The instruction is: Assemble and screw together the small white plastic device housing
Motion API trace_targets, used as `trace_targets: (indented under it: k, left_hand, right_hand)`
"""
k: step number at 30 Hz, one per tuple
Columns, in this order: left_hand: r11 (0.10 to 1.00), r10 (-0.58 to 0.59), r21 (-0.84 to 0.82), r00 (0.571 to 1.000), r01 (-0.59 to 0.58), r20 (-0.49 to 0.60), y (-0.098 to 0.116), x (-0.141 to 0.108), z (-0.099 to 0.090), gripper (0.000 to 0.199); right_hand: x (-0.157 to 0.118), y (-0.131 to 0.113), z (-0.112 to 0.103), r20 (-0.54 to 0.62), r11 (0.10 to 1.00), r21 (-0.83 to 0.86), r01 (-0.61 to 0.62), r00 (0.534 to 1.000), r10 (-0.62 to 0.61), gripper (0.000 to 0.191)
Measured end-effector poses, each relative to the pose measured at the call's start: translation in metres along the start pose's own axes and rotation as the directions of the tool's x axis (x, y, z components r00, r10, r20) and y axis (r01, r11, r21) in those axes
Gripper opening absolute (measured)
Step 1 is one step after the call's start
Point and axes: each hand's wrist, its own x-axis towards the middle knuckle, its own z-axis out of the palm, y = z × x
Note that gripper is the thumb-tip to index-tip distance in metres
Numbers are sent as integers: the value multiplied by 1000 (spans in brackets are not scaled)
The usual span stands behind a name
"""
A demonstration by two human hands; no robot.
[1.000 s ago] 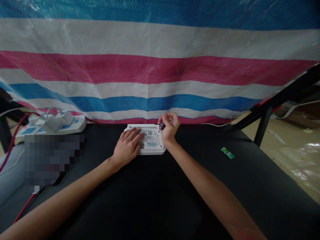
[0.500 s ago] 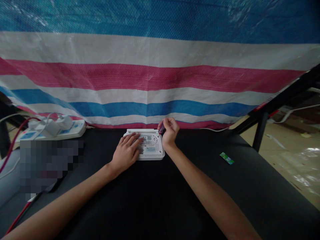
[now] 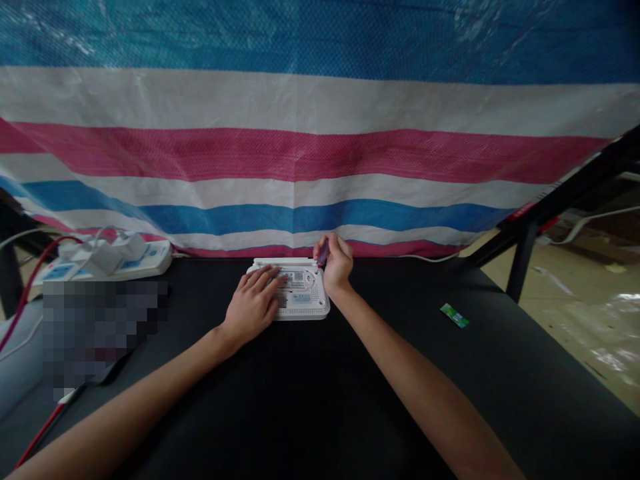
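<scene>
A white vented device with labels and a coiled white cable on its upper face lies on the black table. My left hand rests flat over its left part, fingers spread. At its upper right corner, my right hand is closed round a small dark purple tool, whose reddish lower end is by the corner. Whether that end touches the device is too small to tell.
On the left a white power strip holds several plugs, with a blurred-out dark item and a red cable nearer. A green packet lies to the right. A striped sheet hangs behind the table.
My right hand has turned a little and shifted slightly left with the tool. My left hand and the device have stayed in place.
</scene>
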Motion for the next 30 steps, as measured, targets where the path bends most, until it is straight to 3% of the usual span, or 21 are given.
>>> trace_targets:
  k: [8,21,30]
  left_hand:
    - [1000,2,-1,1000,-2,1,0,0,-1,43]
    - [1000,-13,-22,1000,13,-10,1,0,1,45]
    - [1000,0,-4,1000,0,-2,0,0,1,44]
  right_hand:
    - [7,-7,1,180,954,140,-267,954,240,42]
    - [-3,-6,4,53,978,139,-153,988,147,36]
    - [-1,-1,3,41,985,132,-109,994,105,39]
